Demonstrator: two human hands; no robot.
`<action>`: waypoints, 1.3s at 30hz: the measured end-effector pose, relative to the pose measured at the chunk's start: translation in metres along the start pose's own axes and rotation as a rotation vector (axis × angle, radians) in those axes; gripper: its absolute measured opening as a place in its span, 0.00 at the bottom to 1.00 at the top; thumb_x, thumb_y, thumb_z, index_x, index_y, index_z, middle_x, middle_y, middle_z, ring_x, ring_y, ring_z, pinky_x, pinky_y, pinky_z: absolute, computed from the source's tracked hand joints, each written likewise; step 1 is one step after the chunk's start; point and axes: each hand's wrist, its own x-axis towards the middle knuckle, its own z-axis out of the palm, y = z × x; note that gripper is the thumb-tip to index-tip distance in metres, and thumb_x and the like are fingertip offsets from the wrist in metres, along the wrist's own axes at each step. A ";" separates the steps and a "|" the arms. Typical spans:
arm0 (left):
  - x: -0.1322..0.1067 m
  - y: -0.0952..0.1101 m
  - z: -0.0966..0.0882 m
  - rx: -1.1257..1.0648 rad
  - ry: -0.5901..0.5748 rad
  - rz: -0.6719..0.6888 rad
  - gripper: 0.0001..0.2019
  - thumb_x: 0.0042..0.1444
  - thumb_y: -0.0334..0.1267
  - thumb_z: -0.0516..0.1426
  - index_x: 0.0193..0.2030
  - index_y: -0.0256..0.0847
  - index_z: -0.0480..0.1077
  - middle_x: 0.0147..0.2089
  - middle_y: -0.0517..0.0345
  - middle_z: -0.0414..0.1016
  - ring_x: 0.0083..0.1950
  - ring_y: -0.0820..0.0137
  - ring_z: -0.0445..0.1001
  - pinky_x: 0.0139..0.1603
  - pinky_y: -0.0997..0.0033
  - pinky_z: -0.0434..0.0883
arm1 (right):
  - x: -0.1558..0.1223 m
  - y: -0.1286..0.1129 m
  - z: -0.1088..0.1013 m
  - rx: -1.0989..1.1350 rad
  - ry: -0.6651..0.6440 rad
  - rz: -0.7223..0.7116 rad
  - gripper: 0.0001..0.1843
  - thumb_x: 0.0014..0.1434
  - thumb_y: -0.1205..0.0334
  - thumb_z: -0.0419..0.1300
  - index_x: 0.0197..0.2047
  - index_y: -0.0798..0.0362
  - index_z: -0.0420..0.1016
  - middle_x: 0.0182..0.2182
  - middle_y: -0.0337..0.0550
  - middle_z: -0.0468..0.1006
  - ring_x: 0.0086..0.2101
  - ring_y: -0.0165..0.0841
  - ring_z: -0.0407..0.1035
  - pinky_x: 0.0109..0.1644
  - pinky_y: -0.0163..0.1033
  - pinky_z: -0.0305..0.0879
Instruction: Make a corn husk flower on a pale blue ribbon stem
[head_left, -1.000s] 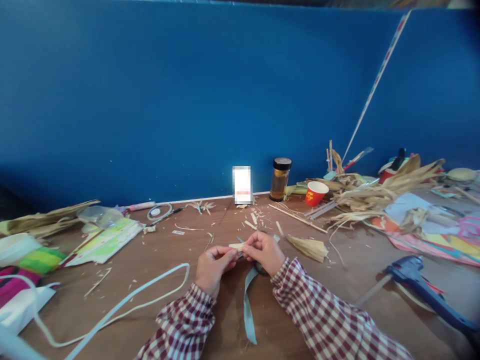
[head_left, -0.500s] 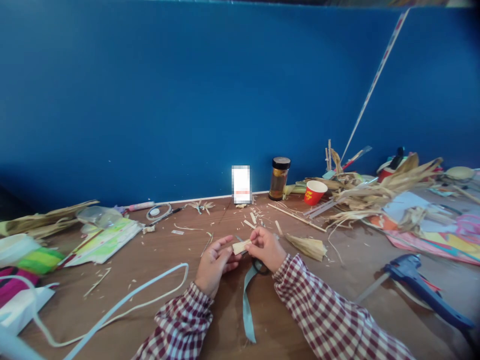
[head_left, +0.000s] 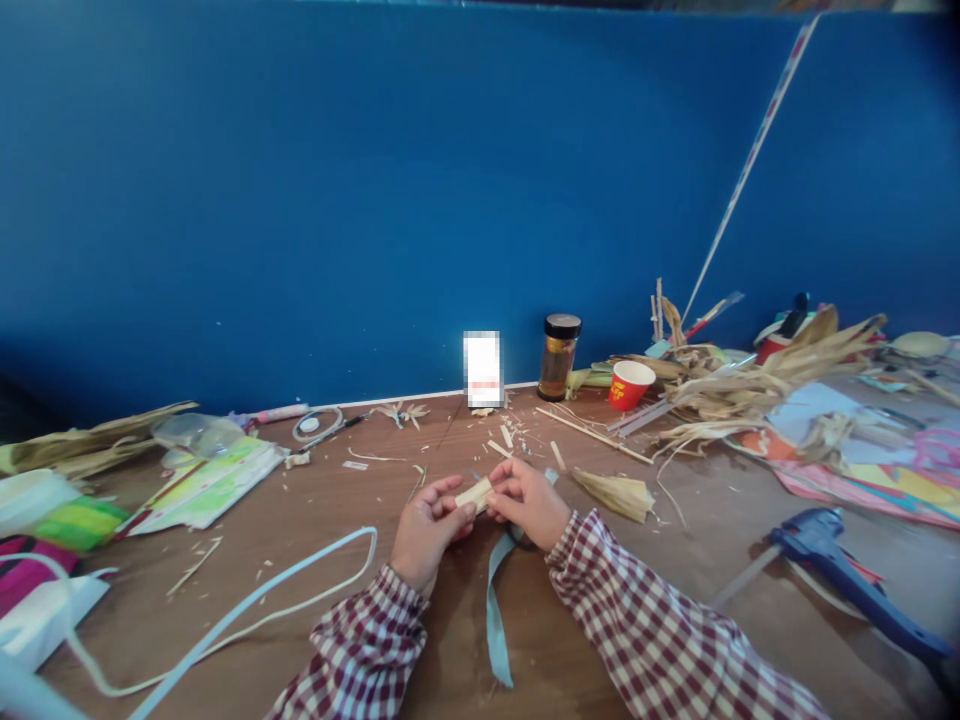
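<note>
A small pale strip of dried husk (head_left: pixel 475 494) is pinched between both my hands just above the brown table (head_left: pixel 337 520). My left hand (head_left: pixel 429 530) grips its left end with curled fingers. My right hand (head_left: pixel 529 502) pinches its right end. Both sleeves are red and white check. A light blue ribbon (head_left: pixel 495 610) lies on the table under my hands and runs toward me. Scissors lie partly hidden beneath my right hand.
A folded husk piece (head_left: pixel 616 493) lies right of my hands. A heap of dried husks (head_left: pixel 757 395), a red paper cup (head_left: pixel 628 385) and a glass jar (head_left: pixel 559 357) stand at the back. A blue glue gun (head_left: pixel 847 580) lies at the right. A white cord (head_left: pixel 247 605) loops at the left.
The husk strip has come up between my fingers and tilted. My left fingers opened partly, then closed back on it. My hands rose slightly.
</note>
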 end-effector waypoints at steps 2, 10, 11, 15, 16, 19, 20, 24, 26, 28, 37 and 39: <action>0.000 -0.001 0.000 0.001 0.008 0.011 0.28 0.35 0.35 0.67 0.46 0.34 0.64 0.19 0.68 0.68 0.23 0.77 0.70 0.27 0.78 0.69 | 0.001 0.002 0.000 0.047 -0.011 0.025 0.13 0.48 0.64 0.59 0.37 0.52 0.59 0.23 0.34 0.73 0.26 0.29 0.70 0.31 0.35 0.65; -0.001 -0.001 0.001 0.004 0.001 0.051 0.29 0.33 0.36 0.67 0.45 0.34 0.64 0.20 0.66 0.69 0.22 0.76 0.69 0.23 0.79 0.65 | 0.001 0.007 0.002 0.069 -0.008 0.035 0.17 0.46 0.60 0.62 0.37 0.53 0.61 0.22 0.35 0.75 0.22 0.27 0.68 0.28 0.34 0.65; -0.001 -0.001 0.001 0.010 -0.004 0.051 0.29 0.33 0.37 0.67 0.45 0.34 0.64 0.21 0.65 0.70 0.23 0.76 0.69 0.23 0.79 0.65 | 0.001 0.007 0.002 0.065 0.006 0.045 0.16 0.47 0.60 0.62 0.36 0.53 0.61 0.21 0.34 0.74 0.22 0.27 0.69 0.28 0.34 0.65; -0.001 -0.002 0.001 0.027 -0.025 0.050 0.30 0.33 0.36 0.67 0.46 0.34 0.63 0.24 0.62 0.72 0.25 0.75 0.70 0.27 0.77 0.67 | 0.001 0.005 0.002 0.068 0.026 0.034 0.16 0.46 0.60 0.62 0.36 0.54 0.61 0.20 0.34 0.74 0.22 0.28 0.69 0.29 0.35 0.65; -0.001 -0.002 0.001 0.026 -0.026 0.048 0.31 0.33 0.36 0.67 0.47 0.34 0.64 0.24 0.62 0.73 0.26 0.75 0.70 0.28 0.76 0.67 | 0.000 0.004 0.002 0.071 0.021 0.029 0.16 0.46 0.60 0.62 0.36 0.54 0.61 0.20 0.34 0.74 0.21 0.28 0.69 0.29 0.35 0.65; -0.001 -0.002 0.000 0.019 -0.034 0.038 0.32 0.33 0.36 0.67 0.47 0.34 0.63 0.25 0.61 0.73 0.26 0.74 0.71 0.29 0.76 0.68 | 0.000 0.004 0.002 0.073 0.017 0.033 0.16 0.46 0.60 0.62 0.36 0.54 0.60 0.21 0.35 0.75 0.22 0.28 0.69 0.30 0.36 0.66; -0.001 -0.003 -0.001 0.020 -0.035 0.036 0.32 0.33 0.36 0.67 0.48 0.34 0.63 0.25 0.61 0.73 0.26 0.74 0.71 0.29 0.76 0.68 | 0.000 0.004 0.002 0.073 0.017 0.035 0.16 0.46 0.61 0.61 0.36 0.54 0.60 0.21 0.35 0.75 0.22 0.28 0.69 0.31 0.36 0.66; 0.001 -0.006 -0.002 0.028 -0.031 0.034 0.31 0.33 0.36 0.67 0.48 0.34 0.63 0.25 0.60 0.73 0.25 0.75 0.71 0.27 0.77 0.67 | -0.001 0.004 0.002 0.035 0.005 0.010 0.15 0.48 0.62 0.60 0.38 0.53 0.60 0.22 0.34 0.74 0.22 0.28 0.68 0.30 0.35 0.64; 0.002 -0.006 -0.002 0.033 -0.038 0.039 0.32 0.33 0.36 0.67 0.48 0.34 0.63 0.26 0.61 0.73 0.24 0.75 0.70 0.26 0.77 0.67 | -0.002 0.003 0.001 -0.011 -0.004 -0.016 0.15 0.48 0.63 0.59 0.39 0.52 0.59 0.22 0.34 0.74 0.22 0.28 0.68 0.29 0.35 0.63; 0.002 -0.006 -0.002 0.030 -0.066 0.041 0.33 0.33 0.35 0.67 0.49 0.35 0.62 0.26 0.62 0.72 0.25 0.75 0.70 0.26 0.76 0.67 | -0.003 -0.001 0.001 -0.078 -0.018 -0.047 0.15 0.48 0.63 0.59 0.40 0.52 0.59 0.22 0.33 0.73 0.23 0.28 0.68 0.29 0.34 0.62; -0.006 0.006 -0.003 0.236 -0.184 0.020 0.26 0.32 0.34 0.67 0.43 0.35 0.70 0.21 0.61 0.71 0.22 0.74 0.68 0.24 0.75 0.65 | -0.012 -0.016 -0.003 -0.520 -0.115 -0.236 0.16 0.49 0.66 0.58 0.42 0.49 0.63 0.23 0.33 0.74 0.25 0.30 0.68 0.30 0.33 0.60; -0.006 0.008 -0.005 0.281 -0.222 0.005 0.18 0.32 0.34 0.67 0.35 0.35 0.73 0.22 0.59 0.72 0.22 0.74 0.68 0.23 0.76 0.64 | -0.014 -0.017 -0.003 -0.579 -0.166 -0.261 0.16 0.49 0.66 0.59 0.43 0.49 0.64 0.25 0.34 0.75 0.27 0.31 0.70 0.32 0.34 0.61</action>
